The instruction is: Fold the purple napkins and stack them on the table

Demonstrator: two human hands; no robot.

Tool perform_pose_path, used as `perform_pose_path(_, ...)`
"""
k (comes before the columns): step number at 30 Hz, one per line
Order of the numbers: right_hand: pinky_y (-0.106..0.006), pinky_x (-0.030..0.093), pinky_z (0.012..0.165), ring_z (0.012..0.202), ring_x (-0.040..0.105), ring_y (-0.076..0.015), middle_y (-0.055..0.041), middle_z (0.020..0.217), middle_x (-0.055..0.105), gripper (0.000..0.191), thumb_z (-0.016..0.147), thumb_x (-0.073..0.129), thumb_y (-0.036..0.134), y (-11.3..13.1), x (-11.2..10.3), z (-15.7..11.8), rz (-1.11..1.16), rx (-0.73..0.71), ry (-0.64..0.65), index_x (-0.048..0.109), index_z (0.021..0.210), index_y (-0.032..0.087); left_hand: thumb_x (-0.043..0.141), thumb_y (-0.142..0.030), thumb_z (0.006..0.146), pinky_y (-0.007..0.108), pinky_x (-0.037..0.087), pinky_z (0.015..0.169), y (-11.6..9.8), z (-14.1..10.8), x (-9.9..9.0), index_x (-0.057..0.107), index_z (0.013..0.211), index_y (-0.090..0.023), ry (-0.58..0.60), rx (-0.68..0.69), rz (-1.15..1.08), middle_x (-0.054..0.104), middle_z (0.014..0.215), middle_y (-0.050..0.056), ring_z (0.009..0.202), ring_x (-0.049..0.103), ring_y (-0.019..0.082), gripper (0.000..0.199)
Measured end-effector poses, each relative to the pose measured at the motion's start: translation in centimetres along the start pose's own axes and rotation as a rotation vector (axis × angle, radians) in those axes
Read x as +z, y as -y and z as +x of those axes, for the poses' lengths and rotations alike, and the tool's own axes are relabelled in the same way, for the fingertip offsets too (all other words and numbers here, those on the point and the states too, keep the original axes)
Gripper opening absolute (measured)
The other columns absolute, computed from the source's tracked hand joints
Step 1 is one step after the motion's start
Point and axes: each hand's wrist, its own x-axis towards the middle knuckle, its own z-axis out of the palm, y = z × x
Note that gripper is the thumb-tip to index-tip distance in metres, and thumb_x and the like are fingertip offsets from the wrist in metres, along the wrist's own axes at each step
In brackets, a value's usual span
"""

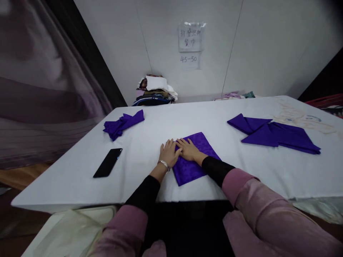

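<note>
A purple patterned cloth napkin, folded into a flat four-sided shape, lies at the middle of the table near its front edge. My left hand rests on its left edge, fingers stretched out and partly over the white tablecloth. My right hand lies flat on the napkin, its fingertips close to the left hand's thumb and fingers. Both hands hide the napkin's upper left edge. A silver bracelet circles my left wrist.
White cloth covers the table. A gathered purple napkin lies at the back left, a black phone in front of it. Folded purple napkins lie at right. Behind the table are stacked clothes and a wall with handwritten signs.
</note>
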Motion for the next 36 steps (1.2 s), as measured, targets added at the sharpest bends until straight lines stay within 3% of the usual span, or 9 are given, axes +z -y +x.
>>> perform_pose_path(4,-0.052,0.016,0.107,0.136,0.018,-0.0271,-0.0099,0.148,0.023,0.057,0.091,0.025,0.038,-0.1,-0.1,0.1,0.005,0.01,0.014,0.027,0.141,0.012,0.019,-0.057,0.087,0.051,0.015,0.109,0.4,1.6,1.8,0.033,0.137,-0.011,0.118,-0.117,0.036,0.025,0.148,0.014,0.137,0.018,0.026,0.07)
perform_pose_path(9,-0.05,0.014,0.108,0.137,0.016,-0.0257,-0.0102,0.149,0.022,0.059,0.091,0.025,0.042,-0.4,0.2,0.3,0.017,0.024,0.012,0.025,0.142,0.012,0.011,-0.061,0.086,0.05,0.014,0.11,0.8,1.3,2.6,0.029,0.139,-0.009,0.133,-0.115,0.081,0.023,0.149,0.013,0.138,0.014,0.025,0.077)
perform_pose_path(16,-0.051,0.009,0.108,0.137,0.015,-0.0255,-0.0106,0.149,0.023,0.074,0.087,0.017,0.062,-4.0,-0.4,-0.7,0.042,0.269,-0.03,0.026,0.141,0.012,0.014,-0.069,0.08,0.05,0.012,0.111,0.6,1.3,2.8,0.025,0.141,-0.009,0.125,-0.11,0.151,0.02,0.15,0.012,0.138,0.012,0.026,0.086)
perform_pose_path(25,-0.051,0.008,0.108,0.138,0.012,-0.024,-0.0092,0.15,0.018,0.074,0.087,0.016,0.064,-9.1,-1.7,-4.2,0.003,0.498,-0.008,0.022,0.143,0.015,0.012,-0.071,0.079,0.049,0.011,0.111,0.5,1.4,2.6,0.023,0.142,-0.009,0.146,-0.116,0.148,0.017,0.151,0.01,0.139,0.01,0.025,0.089)
perform_pose_path(29,-0.054,0.01,0.106,0.137,0.013,-0.0266,-0.0117,0.149,0.02,0.073,0.088,0.015,0.062,-9.2,-2.5,-5.7,0.001,0.571,-0.013,0.025,0.142,0.014,0.01,-0.071,0.078,0.05,0.011,0.111,0.5,1.4,2.7,0.022,0.142,-0.01,0.139,-0.11,0.147,0.017,0.151,0.01,0.139,0.009,0.025,0.089)
perform_pose_path(31,-0.053,0.009,0.107,0.138,0.011,-0.0268,-0.0123,0.15,0.018,0.075,0.088,0.015,0.063,-7.8,-2.5,-6.5,-0.025,0.512,-0.06,0.023,0.142,0.013,0.01,-0.072,0.078,0.05,0.011,0.111,0.5,1.4,2.8,0.023,0.142,-0.011,0.139,-0.108,0.149,0.018,0.151,0.011,0.139,0.009,0.026,0.089)
perform_pose_path(36,-0.047,0.007,0.11,0.138,0.011,-0.0249,-0.0096,0.149,0.021,0.077,0.086,0.016,0.066,-3.2,-0.9,-8.2,-0.047,0.115,-0.056,0.023,0.143,0.015,0.013,-0.071,0.079,0.051,0.01,0.11,0.5,1.5,2.9,0.024,0.141,-0.01,0.122,-0.096,0.132,0.019,0.15,0.011,0.139,0.007,0.027,0.087)
